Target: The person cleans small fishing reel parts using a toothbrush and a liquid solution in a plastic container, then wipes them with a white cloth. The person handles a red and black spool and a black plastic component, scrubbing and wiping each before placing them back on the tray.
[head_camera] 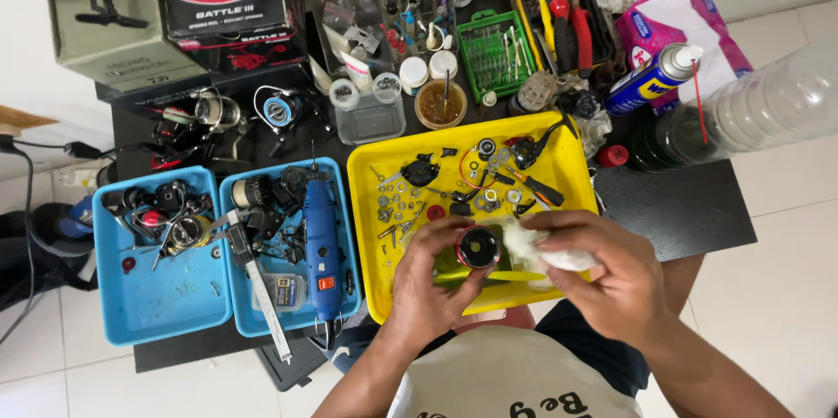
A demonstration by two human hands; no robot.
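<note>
- Left hand (436, 274) has its fingers curled around a round black-and-red spool (477, 246), gripping it over the yellow tray (371, 235).
- Right hand (602, 270) is closed on a white cloth (541, 252), pressed against the spool's side.
- Small screws and black parts lie scattered in the tray behind the hands.
- To the left, a blue rotary tool (321, 239) lies in a blue tray (253, 318).
- A blue spray can (650, 79) sits at the back right.
</note>
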